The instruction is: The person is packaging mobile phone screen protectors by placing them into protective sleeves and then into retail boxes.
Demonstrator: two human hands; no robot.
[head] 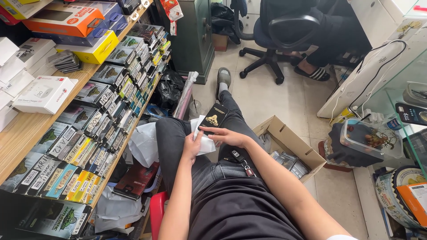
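Over my lap, between the shelves and a cardboard box [289, 142], my left hand [192, 146] closes around a white wrapper [205, 143] while my right hand [227, 136] pinches the lower end of a flat black packet [214, 117] with a gold emblem. That packet slants up and away from both grips, resting along my thigh. Keys [242, 163] lie just below my right wrist.

Two hands [209, 140], one black packet [214, 118], one cardboard box [284, 133], one office chair [278, 31].
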